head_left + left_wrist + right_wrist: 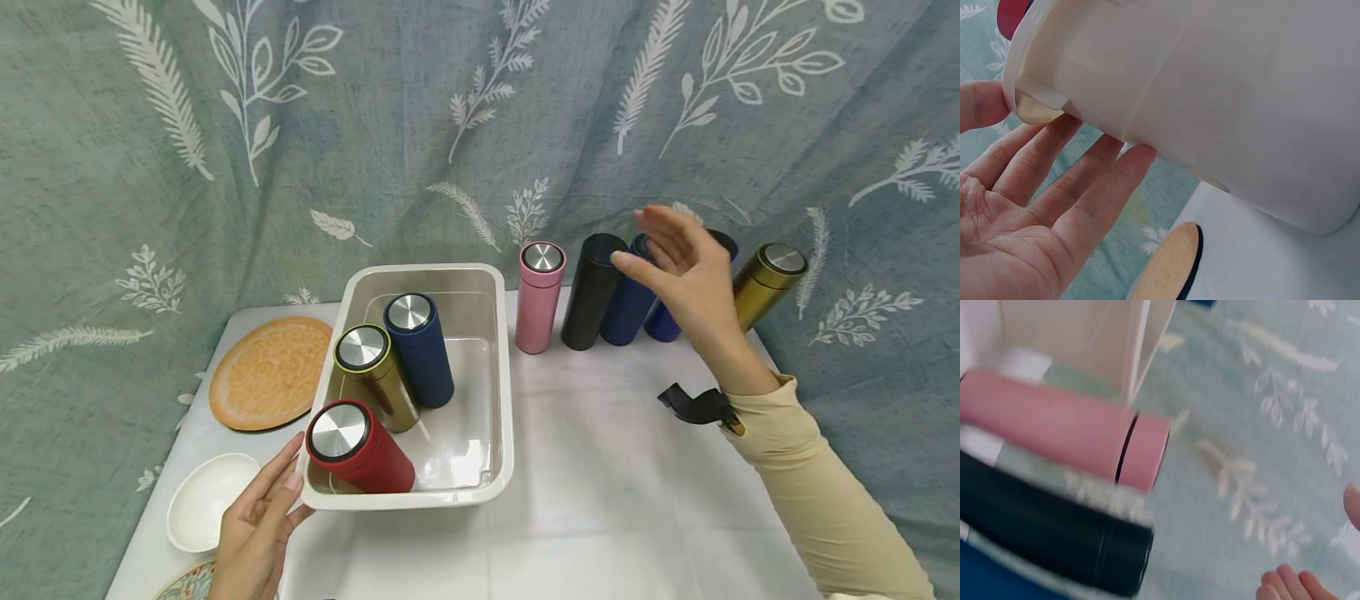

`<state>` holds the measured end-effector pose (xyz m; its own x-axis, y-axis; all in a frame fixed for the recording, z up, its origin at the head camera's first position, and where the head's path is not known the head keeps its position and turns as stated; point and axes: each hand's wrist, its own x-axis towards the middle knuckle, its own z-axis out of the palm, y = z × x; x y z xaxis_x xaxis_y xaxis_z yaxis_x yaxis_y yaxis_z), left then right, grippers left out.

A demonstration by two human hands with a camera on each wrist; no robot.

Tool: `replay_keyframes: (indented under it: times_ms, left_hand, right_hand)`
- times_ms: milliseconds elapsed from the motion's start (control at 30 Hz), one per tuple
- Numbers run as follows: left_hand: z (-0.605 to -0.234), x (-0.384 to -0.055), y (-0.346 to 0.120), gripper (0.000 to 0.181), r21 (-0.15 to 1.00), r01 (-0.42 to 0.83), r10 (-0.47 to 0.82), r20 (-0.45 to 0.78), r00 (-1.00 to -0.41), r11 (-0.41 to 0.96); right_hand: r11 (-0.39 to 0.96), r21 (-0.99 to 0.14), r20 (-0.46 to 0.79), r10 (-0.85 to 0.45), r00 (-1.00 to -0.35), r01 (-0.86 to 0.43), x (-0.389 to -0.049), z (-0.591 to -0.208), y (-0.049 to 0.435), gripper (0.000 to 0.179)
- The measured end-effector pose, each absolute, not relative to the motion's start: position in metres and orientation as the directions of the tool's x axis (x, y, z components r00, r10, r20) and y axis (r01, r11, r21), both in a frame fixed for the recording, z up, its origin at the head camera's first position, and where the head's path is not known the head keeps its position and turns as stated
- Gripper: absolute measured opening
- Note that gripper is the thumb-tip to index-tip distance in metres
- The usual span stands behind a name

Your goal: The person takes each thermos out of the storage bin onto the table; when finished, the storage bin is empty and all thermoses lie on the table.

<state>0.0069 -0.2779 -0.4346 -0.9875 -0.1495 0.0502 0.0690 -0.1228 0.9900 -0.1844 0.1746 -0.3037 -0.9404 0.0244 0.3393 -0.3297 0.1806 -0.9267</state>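
My left hand (255, 525) touches the outer front-left corner of a pale beige plastic bin (507, 400), its thumb at the rim and its fingers, nearly straight, against the wall (1210, 112). Inside the bin stand a red flask (378, 458), a gold flask (388, 396) and a blue flask (423, 358), all with silver lid tops. My right hand (693, 283) hovers empty before the back row, thumb apart from the fingers. That row holds a pink flask (538, 312), a black flask (587, 300), a dark blue flask (626, 308), a purple-blue flask (662, 325) and a gold flask (767, 275).
To the bin's left lie a round orange-tan board (270, 375), a white bowl (210, 504) and a patterned plate (191, 583) cut off by the frame edge. A white cloth (600, 475) covers the table. A leaf-print curtain (405, 125) hangs behind.
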Motion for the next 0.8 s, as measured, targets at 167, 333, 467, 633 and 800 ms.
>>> replay_keyframes:
  times_ms: [167,333,467,633,800]
  left_hand:
    - [-0.434,0.007,-0.277,0.046,0.992,0.056,-0.149,0.038,-0.988,-0.115]
    - [-0.434,0.007,-0.276,0.047,0.993,0.045,-0.168,0.026,-0.985,-0.112]
    - [-0.434,0.007,-0.276,0.047,0.993,0.047,-0.174,0.027,-0.984,-0.112]
    - [-0.434,0.006,-0.276,0.047,0.99,0.066,-0.158,0.047,-0.986,-0.121]
    - [-0.434,0.007,-0.277,0.047,0.989,0.076,-0.152,0.056,-0.987,-0.128]
  right_hand:
    - [0.229,-0.923,0.286,-0.121,-0.95,-0.308,-0.187,-0.311,0.144,0.064]
    - [0.186,-0.926,0.278,-0.251,-0.927,-0.328,-0.19,-0.318,0.116,0.067]
    - [0.178,-0.922,0.273,-0.326,-0.905,-0.343,-0.192,-0.325,0.098,0.068]
    - [0.224,-0.917,0.23,-0.378,-0.897,-0.329,-0.194,-0.339,0.078,0.07]
    - [0.223,-0.931,0.166,-0.441,-0.882,-0.287,-0.2,-0.351,0.06,0.072]
